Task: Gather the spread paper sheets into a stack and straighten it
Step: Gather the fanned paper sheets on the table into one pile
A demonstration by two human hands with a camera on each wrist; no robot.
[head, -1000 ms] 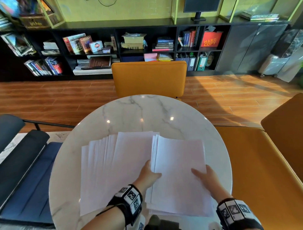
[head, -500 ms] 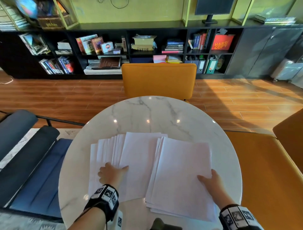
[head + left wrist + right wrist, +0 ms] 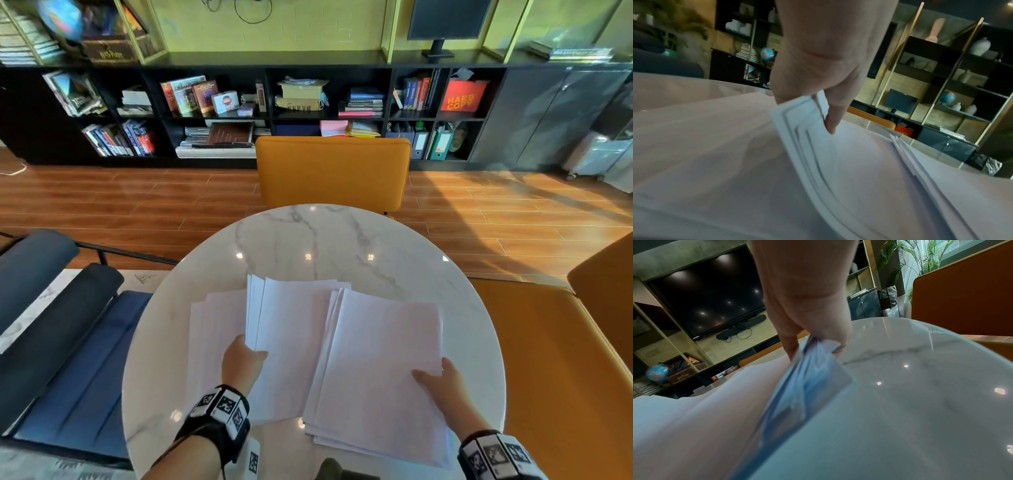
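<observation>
White paper sheets lie in three overlapping groups on a round marble table [image 3: 342, 240]. My left hand [image 3: 245, 356] pinches the left edge of the middle bundle [image 3: 291, 342], thumb on top and fingers under, its sheets [image 3: 797, 116] lifted off the left sheets [image 3: 212, 335] that lie flat. My right hand [image 3: 442, 380] pinches the right edge of the right bundle [image 3: 376, 370], thumb on top; in the right wrist view that paper edge [image 3: 818, 356] is raised off the table [image 3: 920, 386].
An orange chair [image 3: 332, 171] stands at the table's far side, an orange bench [image 3: 565, 359] to the right, and a dark blue seat [image 3: 68, 359] to the left. Black bookshelves [image 3: 239, 109] line the far wall.
My left hand moved from lying flat on the left fanned sheets to gripping the middle bundle's left edge, and those sheets have drawn together. My right hand stays on the right bundle.
</observation>
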